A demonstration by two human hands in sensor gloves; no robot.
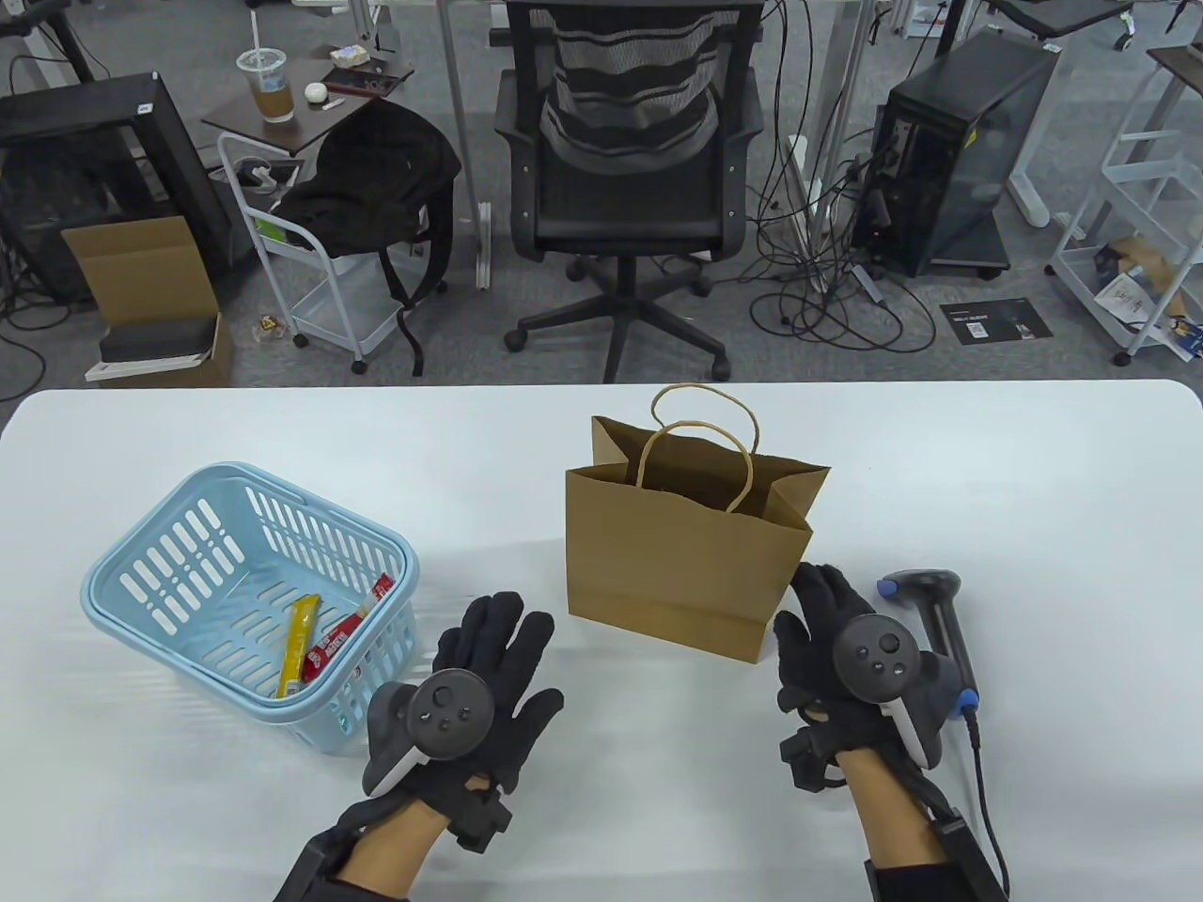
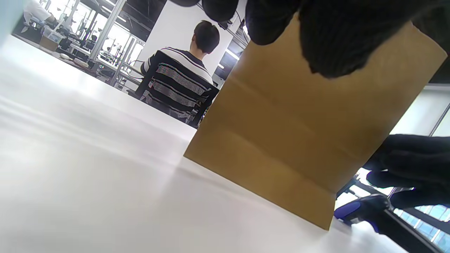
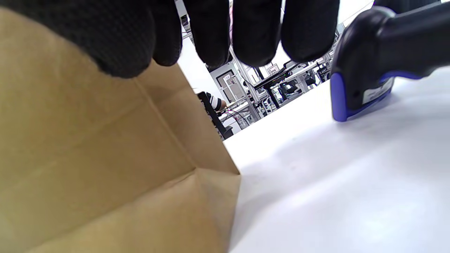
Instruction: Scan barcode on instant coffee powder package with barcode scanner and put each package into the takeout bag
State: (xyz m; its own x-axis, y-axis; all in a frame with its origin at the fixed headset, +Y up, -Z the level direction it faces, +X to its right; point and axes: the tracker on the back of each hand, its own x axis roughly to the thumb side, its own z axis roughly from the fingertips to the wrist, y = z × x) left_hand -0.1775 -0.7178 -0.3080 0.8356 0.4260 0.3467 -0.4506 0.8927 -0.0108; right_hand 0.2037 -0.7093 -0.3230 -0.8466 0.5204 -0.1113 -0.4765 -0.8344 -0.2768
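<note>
A brown paper takeout bag (image 1: 681,550) (image 2: 299,140) (image 3: 88,158) stands upright and open at the table's middle. A blue basket (image 1: 169,573) on the left holds a yellow coffee stick (image 1: 297,646) and red packets (image 1: 340,639). The black barcode scanner (image 1: 940,620) (image 3: 383,56) (image 2: 372,211) lies on the table right of the bag. My left hand (image 1: 489,658) rests flat with straight fingers between basket and bag, holding nothing. My right hand (image 1: 827,629) lies with fingers extended at the bag's lower right corner, just left of the scanner, holding nothing.
The scanner's cable (image 1: 982,799) trails toward the front edge at the right. Beyond the table's far edge stand an office chair (image 1: 630,169), a cart (image 1: 320,272) and a computer tower (image 1: 959,150). A seated person's back (image 2: 190,77) shows in the left wrist view.
</note>
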